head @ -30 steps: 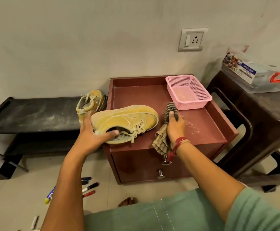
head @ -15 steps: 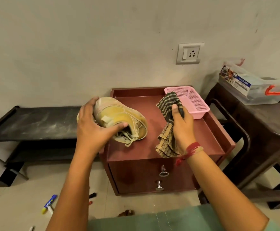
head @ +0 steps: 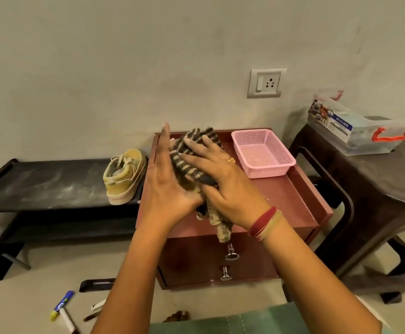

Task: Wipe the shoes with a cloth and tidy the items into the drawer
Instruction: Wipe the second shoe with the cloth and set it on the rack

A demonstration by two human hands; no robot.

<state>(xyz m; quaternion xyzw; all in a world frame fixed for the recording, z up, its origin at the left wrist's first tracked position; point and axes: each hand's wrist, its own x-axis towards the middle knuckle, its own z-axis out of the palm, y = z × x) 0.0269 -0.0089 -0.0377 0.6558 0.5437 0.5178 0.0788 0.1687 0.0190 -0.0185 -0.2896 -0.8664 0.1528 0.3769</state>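
The right hand (head: 228, 189) has its grip on a striped cloth (head: 192, 150). Its fingers lie spread and flat on the cloth, and a fold is tucked between the thumb and first finger. The left hand (head: 167, 189) stands on its edge with straight fingers pointing up, so its grip is open. Its palm faces the cloth. What sits between the two hands is almost all hidden. Only a lace end (head: 200, 215) peeks out below. One end of the cloth hangs under the right wrist.

Both hands are up above the red desk (head: 281, 201). A pink basket (head: 269, 171) sits on its back right corner. Both drawers below are closed, each with a shiny knob (head: 231, 253).

A tan shoe (head: 124, 177) stands on the black rack (head: 40, 184), just left of the desk. A clear box (head: 360, 141) with an orange handle sits on the dark brown desk (head: 389, 177) to the right. I cannot tell what is in it. Markers (head: 61, 304) lie on the floor.
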